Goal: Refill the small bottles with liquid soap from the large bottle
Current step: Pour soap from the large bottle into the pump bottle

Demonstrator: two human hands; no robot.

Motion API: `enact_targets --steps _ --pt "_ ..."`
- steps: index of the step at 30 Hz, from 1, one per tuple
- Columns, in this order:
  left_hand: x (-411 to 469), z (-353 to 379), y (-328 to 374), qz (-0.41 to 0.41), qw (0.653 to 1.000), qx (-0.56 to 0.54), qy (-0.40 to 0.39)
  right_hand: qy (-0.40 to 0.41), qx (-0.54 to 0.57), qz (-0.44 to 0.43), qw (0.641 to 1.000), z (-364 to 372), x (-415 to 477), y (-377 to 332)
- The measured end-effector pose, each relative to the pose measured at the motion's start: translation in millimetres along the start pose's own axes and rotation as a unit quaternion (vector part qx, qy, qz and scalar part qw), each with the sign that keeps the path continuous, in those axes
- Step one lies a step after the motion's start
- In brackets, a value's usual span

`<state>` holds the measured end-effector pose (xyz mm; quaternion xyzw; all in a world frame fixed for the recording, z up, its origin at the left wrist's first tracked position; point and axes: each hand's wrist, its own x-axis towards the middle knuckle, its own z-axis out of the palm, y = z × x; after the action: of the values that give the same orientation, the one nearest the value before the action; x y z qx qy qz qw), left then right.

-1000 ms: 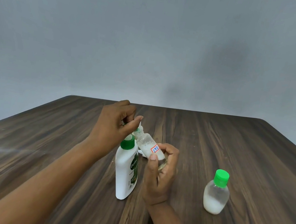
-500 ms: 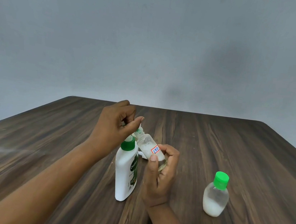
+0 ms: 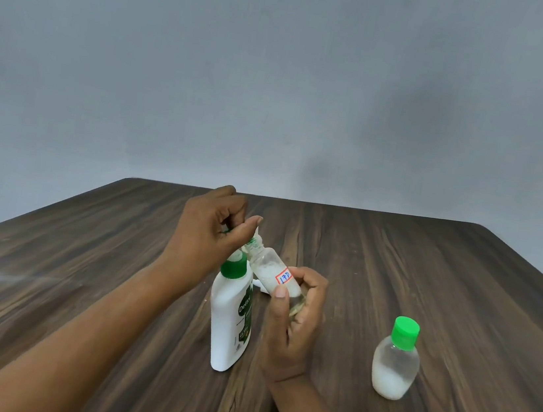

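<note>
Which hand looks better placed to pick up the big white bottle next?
Probably the left hand: it is right above the big white bottle, only pinching the top of the small bottle, whose body the right hand grips.

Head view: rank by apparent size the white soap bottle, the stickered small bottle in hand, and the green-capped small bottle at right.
1. Tall white plastic soap bottle: largest.
2-3. Unranked: clear small stickered bottle, partly hidden by the right hand, and clear small green-capped bottle look about alike.
</note>
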<state>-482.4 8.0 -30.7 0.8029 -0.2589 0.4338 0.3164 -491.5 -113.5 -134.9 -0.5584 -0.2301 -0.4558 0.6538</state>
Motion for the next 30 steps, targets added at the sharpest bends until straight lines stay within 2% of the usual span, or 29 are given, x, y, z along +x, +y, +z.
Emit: enact_targets --steps 9,18,25,30 --pt "-11.8 7.8 -0.8 -0.016 1.000 -0.024 0.012 0.040 0.002 0.008 0.999 0.2 1.4 2.4" --pt "3.0 -1.3 1.5 0.016 1.000 0.004 -0.018 0.003 0.004 -0.005 1.000 -0.3 1.1 -1.5" --pt "-10.0 6.6 -0.8 0.000 1.000 -0.016 0.015 0.038 0.003 0.004 0.999 0.9 1.4 2.4" --pt "-10.2 5.2 0.0 0.002 1.000 -0.017 0.015 0.022 -0.001 -0.002 1.000 -0.4 0.3 0.2"
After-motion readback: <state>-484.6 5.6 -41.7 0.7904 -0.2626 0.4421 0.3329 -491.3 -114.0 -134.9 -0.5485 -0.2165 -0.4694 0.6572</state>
